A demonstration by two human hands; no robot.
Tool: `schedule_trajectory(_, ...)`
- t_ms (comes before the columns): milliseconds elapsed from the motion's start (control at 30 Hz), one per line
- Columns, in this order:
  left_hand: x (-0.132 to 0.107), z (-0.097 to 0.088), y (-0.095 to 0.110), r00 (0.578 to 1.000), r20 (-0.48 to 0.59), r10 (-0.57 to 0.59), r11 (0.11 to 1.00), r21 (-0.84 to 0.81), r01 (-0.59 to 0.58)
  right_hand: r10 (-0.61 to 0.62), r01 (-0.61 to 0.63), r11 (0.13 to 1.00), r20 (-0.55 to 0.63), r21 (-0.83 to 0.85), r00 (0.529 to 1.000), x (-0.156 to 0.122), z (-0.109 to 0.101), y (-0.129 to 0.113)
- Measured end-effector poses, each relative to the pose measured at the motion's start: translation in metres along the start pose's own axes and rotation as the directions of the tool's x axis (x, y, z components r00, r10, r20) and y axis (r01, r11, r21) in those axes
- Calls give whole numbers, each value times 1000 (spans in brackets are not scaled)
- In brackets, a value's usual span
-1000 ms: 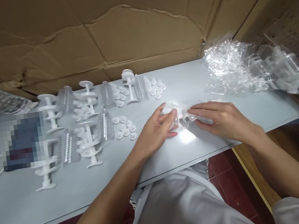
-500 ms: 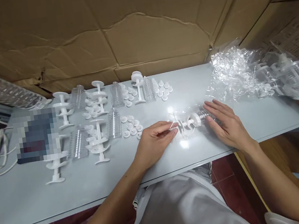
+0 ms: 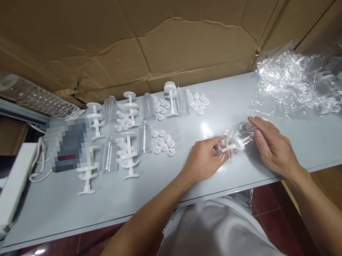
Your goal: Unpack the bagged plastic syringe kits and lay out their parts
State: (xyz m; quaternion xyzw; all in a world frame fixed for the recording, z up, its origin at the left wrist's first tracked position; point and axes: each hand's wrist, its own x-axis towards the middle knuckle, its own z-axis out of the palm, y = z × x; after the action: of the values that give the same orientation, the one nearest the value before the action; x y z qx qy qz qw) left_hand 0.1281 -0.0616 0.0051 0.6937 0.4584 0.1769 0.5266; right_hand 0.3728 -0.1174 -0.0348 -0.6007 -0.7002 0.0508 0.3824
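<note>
A clear plastic bag (image 3: pixel 244 129) lies on the table in front of me. Inside it are a white plunger (image 3: pixel 238 143) and a clear ribbed barrel. My left hand (image 3: pixel 206 159) pinches the plunger's handle end through the film, thumb below and fingers above. At the bag's right end is my right hand (image 3: pixel 273 145), its fingers stretched out and thumb apart; whether it presses on the film I cannot tell. To the left stand white plungers (image 3: pixel 129 157) in two rows, with clear ribbed barrels (image 3: pixel 145 138) and small white nozzles (image 3: pixel 163 141) beside them.
A heap of crinkled clear bags (image 3: pixel 294 81) with white parts covers the table's right end. Cardboard (image 3: pixel 191 44) walls off the back. On the left are a large clear bottle (image 3: pixel 22 89), a white power strip (image 3: pixel 15 183), a cable (image 3: pixel 37 163) and a blurred-out dark item (image 3: pixel 71 144).
The view has turned to the left, so the table things appear further right. My left hand has moved further over the plunger's handle end, gripping it through the film. My right hand stays at the other end.
</note>
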Motion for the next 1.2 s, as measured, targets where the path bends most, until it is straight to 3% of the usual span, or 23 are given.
schedule_trajectory(200, -11, -3, 3, 996, 59, -71, 985, -152, 79, 62, -62, 998, -26, 5, 998, 1, 0, -2)
schedule_trajectory(333, -44, -31, 7, 988, 103, -116, 981, -142, 130, 54, -59, 996, -66, -68, 996, 2, -3, 1)
schedule_trajectory(433, -76, -59, 1, 964, 88, -250, 950, -171, 262, 51, -69, 985, -115, -160, 992, 4, -5, 8)
schedule_trajectory(533, -108, -80, -12, 933, -28, -359, 907, -244, 342, 64, -98, 968, -150, -231, 987, 7, -7, 25)
schedule_trajectory(667, -139, -91, -33, 900, -214, -379, 901, -308, 306, 14, -72, 952, -195, -297, 981, 14, -10, 40)
schedule_trajectory(733, -146, -90, -38, 910, -238, -338, 911, -325, 254, -40, -43, 951, -261, -305, 965, 16, -13, 27)
schedule_trajectory(833, -148, -89, -38, 940, -252, -230, 947, -282, 156, -34, -37, 984, -387, -174, 922, 16, -15, -26)
schedule_trajectory(867, -147, -89, -36, 953, -246, -175, 961, -253, 111, 25, -46, 998, -343, -51, 939, 15, -13, -48)
schedule_trajectory(933, -145, -89, -30, 979, -196, -63, 980, -199, 23, 143, -123, 954, -53, 273, 988, 12, -5, -87)
schedule_trajectory(967, -144, -89, -28, 987, -160, -21, 982, -186, -10, 175, -194, 909, 86, 370, 981, 11, 0, -101)
schedule_trajectory(1067, -140, -87, -28, 985, -169, 24, 979, -195, -57, 320, -464, 748, 355, 475, 878, 9, 19, -121)
schedule_trajectory(1200, -131, -70, -34, 939, -344, -10, 956, -279, -93, 544, -693, 550, 429, 467, 721, 8, 38, -123)
